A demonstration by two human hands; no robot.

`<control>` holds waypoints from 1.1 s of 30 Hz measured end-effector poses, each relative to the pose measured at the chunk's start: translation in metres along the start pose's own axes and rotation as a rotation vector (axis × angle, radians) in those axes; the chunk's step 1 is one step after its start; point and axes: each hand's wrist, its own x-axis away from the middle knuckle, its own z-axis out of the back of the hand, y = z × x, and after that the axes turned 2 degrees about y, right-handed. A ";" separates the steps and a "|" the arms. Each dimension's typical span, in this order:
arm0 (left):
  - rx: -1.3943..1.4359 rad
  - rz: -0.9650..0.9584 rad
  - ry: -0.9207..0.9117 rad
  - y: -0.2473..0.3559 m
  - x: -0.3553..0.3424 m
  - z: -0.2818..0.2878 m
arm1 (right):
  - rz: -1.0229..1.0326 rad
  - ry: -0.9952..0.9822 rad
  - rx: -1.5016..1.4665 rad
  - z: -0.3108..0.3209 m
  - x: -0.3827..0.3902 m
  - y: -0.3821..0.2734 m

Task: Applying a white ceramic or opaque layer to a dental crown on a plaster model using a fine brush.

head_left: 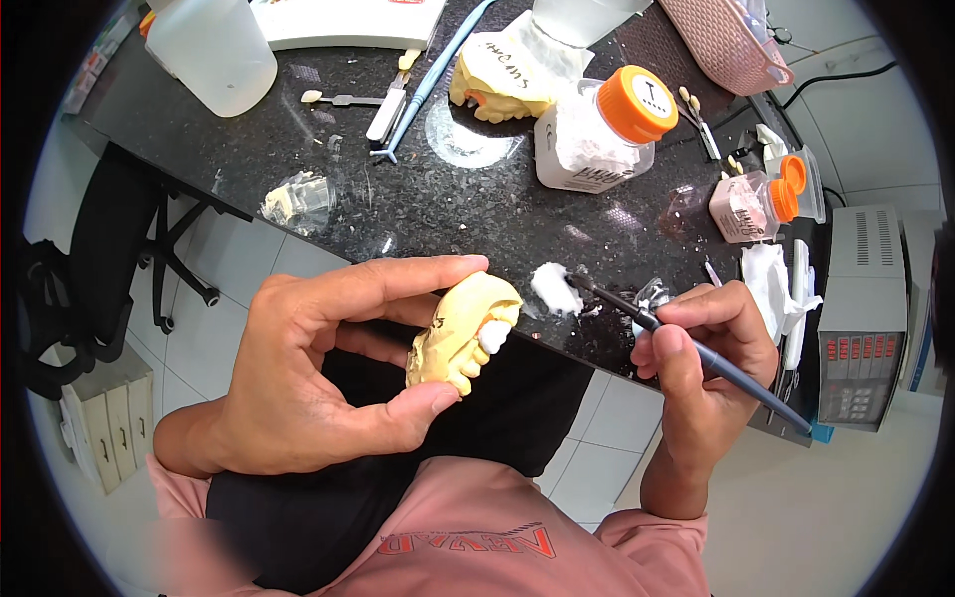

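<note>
A yellow plaster dental model is gripped at its edges between the thumb and fingers of my left hand. Its row of teeth faces right, and one tooth, a crown, is white. Like a pen, a dark-handled brush sits in my right hand. The dark tip of the brush touches or hovers just at the edge of a small heap of white paste or powder on the black speckled worktop; contact cannot be made out.
A white jar with an orange lid stands beyond the heap, beside another yellow dental model. Smaller orange-capped bottles are at right, near a grey machine. A translucent bottle and blue tool lie farther left.
</note>
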 end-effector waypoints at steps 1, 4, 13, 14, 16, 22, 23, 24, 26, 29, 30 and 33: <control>0.006 0.004 0.006 0.000 0.000 0.000 | -0.001 0.000 0.001 0.000 0.000 0.000; 0.012 0.003 -0.007 -0.001 0.000 0.000 | -0.021 -0.008 -0.012 -0.001 0.000 -0.001; 0.016 0.011 -0.002 -0.003 0.000 0.000 | -0.025 0.008 -0.019 -0.001 0.000 -0.002; 0.016 0.011 -0.002 -0.003 -0.001 0.000 | -0.032 0.006 -0.020 -0.002 0.000 -0.003; 0.016 0.006 -0.002 -0.003 0.000 0.001 | -0.039 0.003 -0.021 -0.003 -0.001 -0.002; 0.021 -0.018 -0.011 -0.006 -0.002 0.001 | -0.025 0.012 -0.010 -0.003 0.000 -0.001; 0.021 -0.017 -0.008 -0.006 -0.002 0.001 | -0.007 0.009 -0.006 -0.003 0.000 -0.001; 0.013 -0.020 -0.012 -0.006 -0.002 0.001 | 0.012 0.004 -0.003 -0.003 0.000 -0.001; 0.005 -0.023 -0.011 -0.007 -0.001 0.001 | 0.159 -0.060 0.015 0.003 0.000 0.003; -0.003 -0.029 -0.015 -0.006 -0.003 0.000 | 0.356 -0.179 -0.002 0.006 0.002 0.003; -0.014 -0.041 -0.007 -0.006 -0.003 0.000 | 0.405 -0.235 -0.040 0.006 0.002 0.003; -0.026 -0.053 0.004 -0.006 -0.002 0.000 | 0.489 -0.258 -0.011 0.000 0.003 0.005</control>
